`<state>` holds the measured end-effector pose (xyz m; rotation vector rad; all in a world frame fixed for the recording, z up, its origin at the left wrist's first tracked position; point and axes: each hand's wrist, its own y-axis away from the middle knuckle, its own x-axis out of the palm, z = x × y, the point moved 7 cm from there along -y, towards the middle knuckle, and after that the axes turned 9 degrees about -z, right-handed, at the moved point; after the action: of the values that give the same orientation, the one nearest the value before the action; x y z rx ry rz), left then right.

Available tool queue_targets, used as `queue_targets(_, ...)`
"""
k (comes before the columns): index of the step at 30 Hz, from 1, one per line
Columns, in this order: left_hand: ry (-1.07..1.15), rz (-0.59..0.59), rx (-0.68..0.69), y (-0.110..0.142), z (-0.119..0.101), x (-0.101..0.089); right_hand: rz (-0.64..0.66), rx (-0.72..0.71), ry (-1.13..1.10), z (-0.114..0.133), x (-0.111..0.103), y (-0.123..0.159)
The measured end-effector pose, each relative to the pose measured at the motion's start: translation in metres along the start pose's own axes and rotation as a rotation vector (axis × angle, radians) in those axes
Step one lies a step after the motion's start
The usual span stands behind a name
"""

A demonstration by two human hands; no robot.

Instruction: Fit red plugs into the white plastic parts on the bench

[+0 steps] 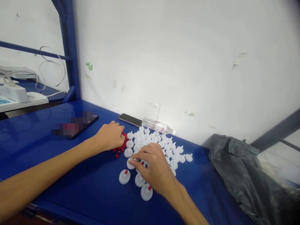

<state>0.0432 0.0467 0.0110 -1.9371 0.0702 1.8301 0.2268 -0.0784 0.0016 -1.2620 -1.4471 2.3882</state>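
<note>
My left hand point(110, 136) is curled over a heap of small red caps point(122, 144), its fingertips hidden behind the hand and among the caps. My right hand point(153, 165) pinches a white disc-shaped lid with a spout point(130, 164) between thumb and index finger. Beyond and beneath this hand spreads a cluster of similar white lids point(174, 164). Closer to me, a few lids carry red tips on their spouts, among them one at the left point(124, 177) and one in front point(146, 192).
On the blue table point(77, 184), a phone point(82, 126) lies left, with another phone point(130, 119) and a clear plastic bottle point(158, 125) along the wall. A dark plastic bag point(236, 168) occupies the right. A power strip point(35, 100) and cables stand far left.
</note>
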Motion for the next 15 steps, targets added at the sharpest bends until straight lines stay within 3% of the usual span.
queue_targets(5,-0.006,-0.001,0.005,0.001,-0.002,-0.001,0.07,0.033,-0.017,-0.003,0.0,-0.001)
queue_targets(10,0.013,-0.041,-0.004,0.001,-0.004,-0.009,0.083,0.092,0.062,-0.006,-0.022,-0.007)
queue_targets(15,0.056,-0.114,0.011,0.003,-0.009,-0.021,0.257,0.163,0.09,-0.015,-0.023,0.0)
